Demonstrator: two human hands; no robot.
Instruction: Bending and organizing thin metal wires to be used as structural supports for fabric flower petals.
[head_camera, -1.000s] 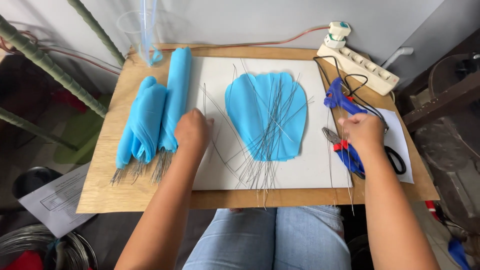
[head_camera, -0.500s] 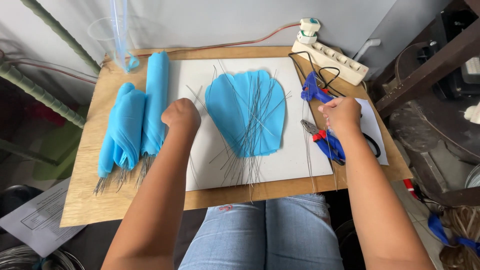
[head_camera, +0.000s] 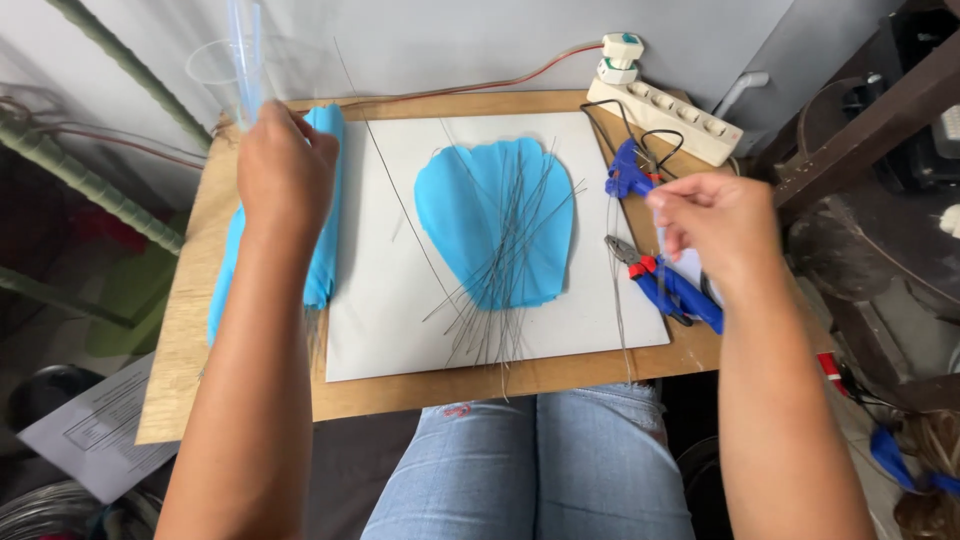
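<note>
My left hand (head_camera: 285, 165) is raised over the back left of the wooden board (head_camera: 250, 400), fingers curled shut. It hovers above rolled light-blue petals (head_camera: 325, 250); what is inside the fist is hidden. A long thin wire (head_camera: 400, 205) slants just right of it, apart from the hand. My right hand (head_camera: 715, 225) is lifted at the right, fingertips pinched on a thin wire (head_camera: 620, 300) that hangs down past the board's front edge. A blue fan-shaped petal (head_camera: 480, 225) lies on the white sheet (head_camera: 380, 340) with several wires (head_camera: 500, 300) fanned over it.
A blue glue gun (head_camera: 628, 170), red-handled pliers (head_camera: 640, 262) and a white power strip (head_camera: 665, 115) lie at the right. A clear plastic cup (head_camera: 215, 75) stands at the back left. The board rests over my jeans-clad legs (head_camera: 530, 470). Papers (head_camera: 85, 430) lie on the floor at the left.
My left hand rose from the wires beside the blue rolls to the back left. My right hand lifted off the tools, and a wire now hangs from its fingers.
</note>
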